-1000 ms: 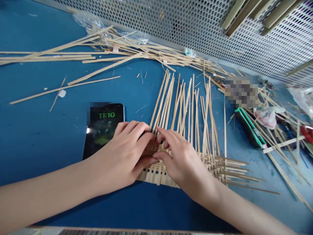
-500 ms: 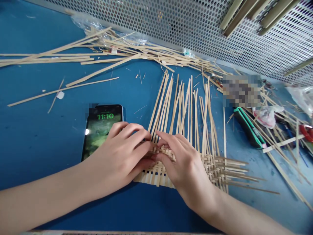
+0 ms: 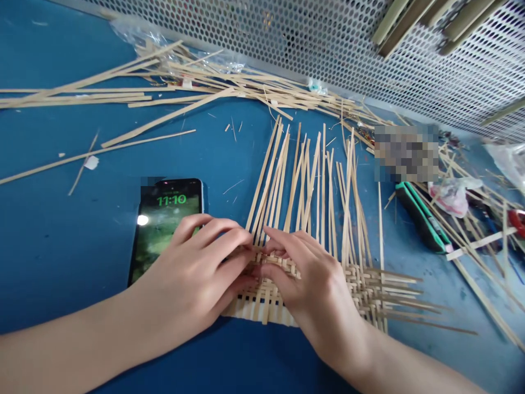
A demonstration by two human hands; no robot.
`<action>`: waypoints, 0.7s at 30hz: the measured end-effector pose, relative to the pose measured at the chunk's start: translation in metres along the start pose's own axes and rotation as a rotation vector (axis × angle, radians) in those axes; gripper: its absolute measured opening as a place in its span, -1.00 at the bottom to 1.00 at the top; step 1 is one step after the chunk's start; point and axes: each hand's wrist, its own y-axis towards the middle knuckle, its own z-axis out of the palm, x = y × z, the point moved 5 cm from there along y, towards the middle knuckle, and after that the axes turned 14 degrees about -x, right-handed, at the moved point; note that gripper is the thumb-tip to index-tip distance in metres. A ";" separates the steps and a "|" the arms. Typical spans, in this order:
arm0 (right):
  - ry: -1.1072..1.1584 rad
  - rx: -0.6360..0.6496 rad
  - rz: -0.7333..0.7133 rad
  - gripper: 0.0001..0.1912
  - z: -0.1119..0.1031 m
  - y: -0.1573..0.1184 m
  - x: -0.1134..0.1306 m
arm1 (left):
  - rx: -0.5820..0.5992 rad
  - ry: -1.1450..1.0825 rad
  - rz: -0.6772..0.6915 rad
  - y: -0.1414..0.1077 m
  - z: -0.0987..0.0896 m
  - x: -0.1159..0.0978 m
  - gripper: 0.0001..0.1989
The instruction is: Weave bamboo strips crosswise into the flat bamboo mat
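Observation:
A half-woven mat of pale bamboo strips (image 3: 268, 298) lies on the blue table, its loose ends fanning away from me and out to the right. My left hand (image 3: 209, 262) is closed over the mat's left part, thumb and fingers pinching a woven strip. Close beside it, my right hand (image 3: 307, 273) pinches the same row, thumb below and index finger above. The fingertips nearly meet, and they hide the exact spot they hold. Under my left wrist and partly covered lies a phone (image 3: 164, 235) with a lit screen.
Loose bamboo strips (image 3: 217, 82) are heaped along the back by a perforated metal panel (image 3: 287, 38). To the right lie a green and black utility knife (image 3: 424, 216), a crumpled plastic bag (image 3: 449, 197) and more strips. Small scraps are scattered on the blue table (image 3: 49, 235).
The whole view has shifted slightly, so phone and mat sit a little lower. Both hands keep nearly the same pinch on the mat; only small finger movements show.

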 end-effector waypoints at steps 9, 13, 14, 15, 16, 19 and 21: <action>0.073 0.092 0.074 -0.67 0.004 0.006 -0.001 | 0.030 0.029 -0.061 0.001 0.003 -0.002 -0.80; 0.192 0.006 0.133 -0.62 0.002 0.006 -0.008 | 0.079 0.020 -0.034 0.001 0.003 0.004 -0.83; 0.210 -0.040 0.161 -0.63 0.000 0.007 -0.010 | 0.081 0.026 -0.033 0.001 0.002 0.006 -0.84; 0.214 -0.085 0.193 -0.66 -0.002 0.007 -0.011 | 0.078 0.035 -0.030 0.001 0.000 0.008 -0.85; 0.208 -0.134 0.225 -0.69 -0.005 0.007 -0.012 | 0.068 0.049 -0.020 0.001 -0.001 0.010 -0.86; 0.152 -0.296 0.274 -0.75 -0.024 0.008 -0.007 | 0.045 0.081 0.000 0.000 -0.004 0.012 -0.89; 0.079 -0.328 0.234 -0.73 -0.043 0.009 0.000 | 0.002 0.081 -0.046 -0.001 -0.008 0.013 -0.88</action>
